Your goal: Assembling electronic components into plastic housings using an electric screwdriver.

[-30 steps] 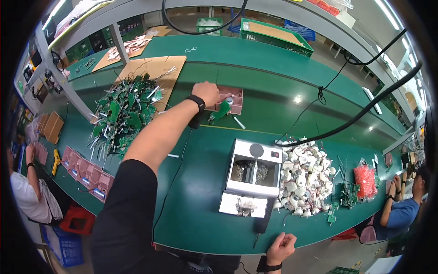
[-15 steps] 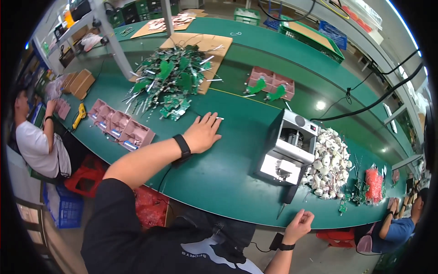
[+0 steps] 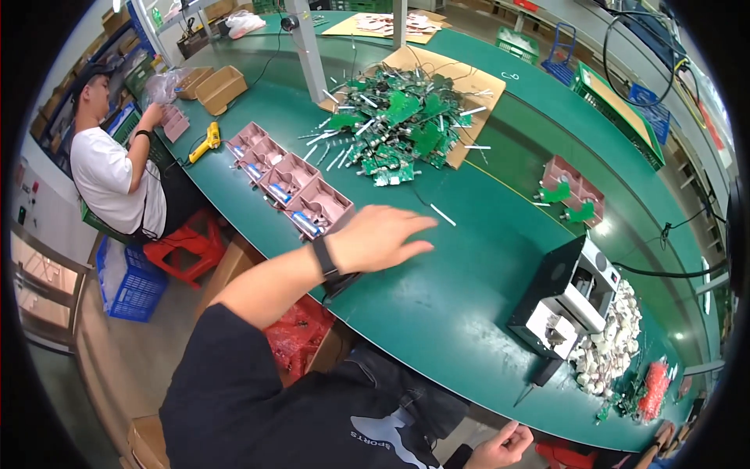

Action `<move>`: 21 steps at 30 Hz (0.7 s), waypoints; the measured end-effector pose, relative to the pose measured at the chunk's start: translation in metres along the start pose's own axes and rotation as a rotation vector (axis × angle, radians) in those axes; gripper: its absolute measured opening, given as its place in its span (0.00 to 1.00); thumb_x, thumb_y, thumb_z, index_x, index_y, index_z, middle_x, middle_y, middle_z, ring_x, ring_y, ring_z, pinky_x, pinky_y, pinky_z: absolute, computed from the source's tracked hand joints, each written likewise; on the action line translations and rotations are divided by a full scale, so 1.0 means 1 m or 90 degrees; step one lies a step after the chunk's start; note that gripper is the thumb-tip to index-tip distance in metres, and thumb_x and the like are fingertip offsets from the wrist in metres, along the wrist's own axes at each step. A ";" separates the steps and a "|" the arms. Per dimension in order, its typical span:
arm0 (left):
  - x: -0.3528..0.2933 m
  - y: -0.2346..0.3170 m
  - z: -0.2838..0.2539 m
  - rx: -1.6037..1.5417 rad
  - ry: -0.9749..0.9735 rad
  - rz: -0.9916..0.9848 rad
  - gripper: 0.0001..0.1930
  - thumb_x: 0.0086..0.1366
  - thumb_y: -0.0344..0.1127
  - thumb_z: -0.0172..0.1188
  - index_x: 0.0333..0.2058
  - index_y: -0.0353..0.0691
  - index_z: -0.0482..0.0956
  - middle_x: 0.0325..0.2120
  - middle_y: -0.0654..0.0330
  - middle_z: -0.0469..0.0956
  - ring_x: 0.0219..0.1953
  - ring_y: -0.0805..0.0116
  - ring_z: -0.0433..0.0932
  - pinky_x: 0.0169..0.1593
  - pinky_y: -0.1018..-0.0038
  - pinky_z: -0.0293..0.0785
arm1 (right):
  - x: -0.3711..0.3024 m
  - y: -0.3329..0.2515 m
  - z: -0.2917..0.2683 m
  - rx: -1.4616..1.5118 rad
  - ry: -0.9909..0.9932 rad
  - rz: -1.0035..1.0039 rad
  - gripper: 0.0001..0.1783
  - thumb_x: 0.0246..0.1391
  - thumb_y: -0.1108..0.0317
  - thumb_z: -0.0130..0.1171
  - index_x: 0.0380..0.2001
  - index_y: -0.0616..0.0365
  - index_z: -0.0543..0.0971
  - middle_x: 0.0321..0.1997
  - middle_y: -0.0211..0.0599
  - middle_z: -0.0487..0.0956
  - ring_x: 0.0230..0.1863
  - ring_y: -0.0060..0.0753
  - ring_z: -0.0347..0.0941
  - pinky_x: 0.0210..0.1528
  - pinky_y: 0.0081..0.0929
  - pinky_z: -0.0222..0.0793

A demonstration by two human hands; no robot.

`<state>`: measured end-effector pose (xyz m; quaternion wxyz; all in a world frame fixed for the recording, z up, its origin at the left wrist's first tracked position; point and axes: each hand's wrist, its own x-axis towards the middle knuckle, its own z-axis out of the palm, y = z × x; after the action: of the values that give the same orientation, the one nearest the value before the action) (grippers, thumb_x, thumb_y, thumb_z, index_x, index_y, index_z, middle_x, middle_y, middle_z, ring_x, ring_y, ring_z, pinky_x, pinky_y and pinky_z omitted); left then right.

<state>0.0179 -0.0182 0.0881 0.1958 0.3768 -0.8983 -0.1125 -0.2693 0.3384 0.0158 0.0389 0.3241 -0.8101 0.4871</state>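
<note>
My left hand (image 3: pixel 383 237) is stretched out over the green table with its fingers apart, holding nothing. It is beside a row of pink divided trays (image 3: pixel 322 205), which hold blue cylindrical parts and wires. A thin white strip (image 3: pixel 443 215) lies on the table just beyond the fingertips. Farther off, a tangled heap of green circuit boards (image 3: pixel 402 117) with wires and white strips rests on a cardboard sheet (image 3: pixel 483 95). My right hand (image 3: pixel 501 447) is low at the table's front edge, its fingers loosely curled in with nothing visible in them.
At right stand a black and silver machine (image 3: pixel 566 293), a dark handheld tool (image 3: pixel 544 374) and a pile of white parts (image 3: pixel 609 344). Behind is a pink tray (image 3: pixel 574 187) with green boards. A yellow tool (image 3: pixel 205 143) lies at left near a seated co-worker (image 3: pixel 117 168).
My view has swung left. My left hand has left the spot by the white strip and moved back toward the pink trays. The right hand stays low by the edge, still curled.
</note>
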 end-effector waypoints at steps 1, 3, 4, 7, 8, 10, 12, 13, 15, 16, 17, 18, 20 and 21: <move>-0.011 -0.008 -0.010 -0.046 0.057 0.015 0.19 0.69 0.45 0.66 0.53 0.44 0.84 0.44 0.54 0.87 0.44 0.55 0.87 0.48 0.61 0.83 | -0.002 0.001 0.003 -0.002 0.007 0.005 0.08 0.64 0.66 0.68 0.34 0.57 0.80 0.20 0.36 0.79 0.16 0.34 0.69 0.21 0.35 0.65; -0.032 -0.021 -0.045 -0.019 0.221 -0.131 0.11 0.66 0.39 0.68 0.44 0.42 0.88 0.36 0.54 0.88 0.37 0.55 0.88 0.41 0.65 0.84 | -0.007 0.005 0.004 -0.001 -0.068 -0.004 0.08 0.66 0.65 0.67 0.39 0.57 0.81 0.22 0.36 0.80 0.17 0.34 0.70 0.22 0.31 0.67; -0.047 -0.042 -0.058 0.050 0.263 -0.217 0.11 0.67 0.39 0.67 0.43 0.42 0.88 0.37 0.53 0.87 0.39 0.55 0.87 0.42 0.64 0.83 | -0.008 0.005 0.003 0.005 -0.114 -0.014 0.08 0.67 0.64 0.66 0.42 0.57 0.82 0.22 0.36 0.81 0.17 0.34 0.70 0.23 0.29 0.68; -0.083 -0.122 -0.086 0.275 0.267 -0.382 0.13 0.66 0.43 0.67 0.42 0.41 0.87 0.37 0.52 0.87 0.41 0.54 0.87 0.45 0.61 0.82 | 0.003 -0.039 0.044 0.089 -0.226 -0.066 0.08 0.63 0.72 0.66 0.32 0.61 0.76 0.16 0.27 0.71 0.18 0.18 0.67 0.22 0.22 0.60; -0.093 -0.130 -0.089 0.279 0.274 -0.384 0.13 0.66 0.43 0.67 0.42 0.41 0.87 0.37 0.52 0.87 0.41 0.54 0.87 0.45 0.61 0.82 | 0.006 -0.050 0.057 0.096 -0.226 -0.072 0.08 0.63 0.72 0.66 0.32 0.61 0.76 0.16 0.27 0.71 0.18 0.18 0.67 0.22 0.22 0.60; -0.106 -0.143 -0.090 0.259 0.145 -0.431 0.15 0.66 0.45 0.67 0.43 0.40 0.86 0.37 0.52 0.87 0.41 0.53 0.86 0.46 0.61 0.81 | 0.008 -0.072 0.082 0.121 -0.386 -0.265 0.11 0.57 0.71 0.72 0.32 0.60 0.77 0.16 0.30 0.74 0.16 0.23 0.72 0.22 0.24 0.64; -0.106 -0.147 -0.085 0.247 0.079 -0.442 0.16 0.66 0.47 0.67 0.43 0.39 0.85 0.37 0.52 0.87 0.41 0.53 0.86 0.46 0.60 0.81 | 0.010 -0.101 0.104 0.115 -0.444 -0.360 0.10 0.55 0.71 0.72 0.33 0.59 0.78 0.17 0.31 0.75 0.17 0.28 0.73 0.22 0.26 0.66; -0.109 -0.145 -0.078 0.215 0.088 -0.426 0.17 0.66 0.46 0.67 0.44 0.38 0.85 0.37 0.51 0.87 0.41 0.53 0.86 0.46 0.60 0.81 | 0.010 -0.111 0.109 0.105 -0.514 -0.454 0.10 0.54 0.72 0.73 0.34 0.57 0.79 0.18 0.32 0.76 0.17 0.32 0.75 0.22 0.29 0.68; -0.112 -0.137 -0.068 0.154 0.105 -0.398 0.19 0.65 0.45 0.68 0.46 0.36 0.83 0.37 0.50 0.87 0.40 0.54 0.86 0.46 0.61 0.81 | 0.006 -0.123 0.117 0.105 -0.536 -0.457 0.10 0.53 0.72 0.73 0.35 0.57 0.80 0.18 0.32 0.77 0.18 0.33 0.75 0.23 0.29 0.69; -0.113 -0.132 -0.066 0.155 0.104 -0.398 0.19 0.65 0.45 0.68 0.46 0.36 0.83 0.37 0.50 0.87 0.40 0.54 0.86 0.46 0.61 0.81 | 0.005 -0.128 0.120 0.107 -0.560 -0.461 0.11 0.53 0.72 0.73 0.35 0.57 0.80 0.18 0.32 0.77 0.19 0.33 0.76 0.23 0.30 0.70; -0.114 -0.128 -0.065 0.119 0.114 -0.386 0.19 0.65 0.45 0.69 0.46 0.36 0.83 0.37 0.50 0.87 0.41 0.52 0.86 0.46 0.60 0.81 | 0.004 -0.131 0.123 0.108 -0.586 -0.463 0.12 0.52 0.72 0.74 0.36 0.57 0.80 0.19 0.31 0.77 0.19 0.34 0.76 0.24 0.30 0.71; -0.114 -0.121 -0.063 0.082 0.121 -0.373 0.19 0.64 0.45 0.70 0.46 0.35 0.83 0.36 0.49 0.87 0.41 0.51 0.86 0.46 0.59 0.81 | 0.004 -0.131 0.126 0.107 -0.588 -0.456 0.12 0.52 0.72 0.74 0.36 0.57 0.80 0.19 0.31 0.77 0.19 0.34 0.76 0.24 0.30 0.71; -0.112 -0.105 -0.059 0.037 0.112 -0.355 0.20 0.63 0.44 0.71 0.45 0.35 0.83 0.36 0.49 0.87 0.41 0.50 0.86 0.46 0.58 0.82 | 0.007 -0.125 0.129 0.106 -0.586 -0.389 0.13 0.53 0.71 0.74 0.40 0.58 0.80 0.22 0.32 0.78 0.22 0.33 0.78 0.27 0.30 0.74; -0.110 -0.093 -0.056 0.011 0.086 -0.350 0.21 0.63 0.43 0.71 0.47 0.34 0.82 0.37 0.49 0.87 0.41 0.52 0.86 0.46 0.60 0.82 | 0.007 -0.122 0.129 0.100 -0.580 -0.348 0.14 0.54 0.70 0.73 0.42 0.59 0.80 0.23 0.33 0.79 0.24 0.33 0.79 0.28 0.29 0.75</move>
<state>0.1709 -0.0064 0.0763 0.2142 0.6147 -0.7482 -0.1283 -0.1735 0.1915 0.0440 -0.2157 0.7035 -0.5923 0.3281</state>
